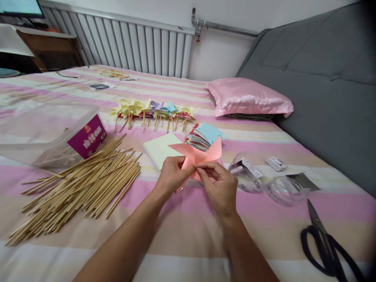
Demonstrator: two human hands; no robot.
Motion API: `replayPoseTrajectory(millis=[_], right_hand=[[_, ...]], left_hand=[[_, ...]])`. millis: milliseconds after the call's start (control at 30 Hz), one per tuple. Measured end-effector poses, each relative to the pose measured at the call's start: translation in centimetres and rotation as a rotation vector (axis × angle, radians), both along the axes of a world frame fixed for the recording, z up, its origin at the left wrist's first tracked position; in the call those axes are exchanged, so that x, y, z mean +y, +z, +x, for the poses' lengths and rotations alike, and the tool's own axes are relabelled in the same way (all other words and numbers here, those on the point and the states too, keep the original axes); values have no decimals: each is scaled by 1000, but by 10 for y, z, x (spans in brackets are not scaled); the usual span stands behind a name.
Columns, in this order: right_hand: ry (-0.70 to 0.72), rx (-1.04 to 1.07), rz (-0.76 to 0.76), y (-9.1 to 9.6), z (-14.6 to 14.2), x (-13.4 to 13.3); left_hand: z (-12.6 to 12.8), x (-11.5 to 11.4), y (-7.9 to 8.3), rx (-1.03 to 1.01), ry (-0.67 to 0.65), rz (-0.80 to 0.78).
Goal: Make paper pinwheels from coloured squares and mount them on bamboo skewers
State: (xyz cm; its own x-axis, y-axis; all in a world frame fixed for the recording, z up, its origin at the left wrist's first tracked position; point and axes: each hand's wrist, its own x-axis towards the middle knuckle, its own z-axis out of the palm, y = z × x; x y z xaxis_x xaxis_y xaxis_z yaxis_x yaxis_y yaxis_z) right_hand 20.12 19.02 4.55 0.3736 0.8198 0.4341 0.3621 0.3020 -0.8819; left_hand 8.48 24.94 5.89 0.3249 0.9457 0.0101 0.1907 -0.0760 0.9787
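Note:
A salmon-pink paper pinwheel (212, 152) is held up in front of me, its blades folded in toward the centre. My left hand (174, 172) grips it from the left, thumb pressed at the middle. From the other side my right hand (219, 182) pinches a tiny shiny piece, possibly a pin, at the pinwheel's centre; the fingers mostly cover it. Just behind lie a stack of pale paper squares (158, 147) and a pile of cut coloured paper (210, 133).
Many thin wooden sticks (88, 184) lie at left beside a clear plastic tub (47, 129). Finished pinwheels (129, 106) rest farther back. On the right are round clear containers (283, 192), small white boxes (276, 163) and black scissors (321, 239). A pink pillow (249, 96) lies behind.

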Motion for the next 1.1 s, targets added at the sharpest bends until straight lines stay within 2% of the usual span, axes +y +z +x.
replayPoseTrajectory(millis=[467,767,900,1100], right_hand=[[-59,-314,88,3,4,-1],[-94,-158,100,3,7,4],[-141,-265,117,2,6,2],[-218,-376,123,3,6,1]], left_hand=[[0,-2,1,-37,17,-57],[-3,0,6,-198,-23,-65],[-3,0,4,-223,-52,-32],[-3,0,3,-159,-26,-58]])
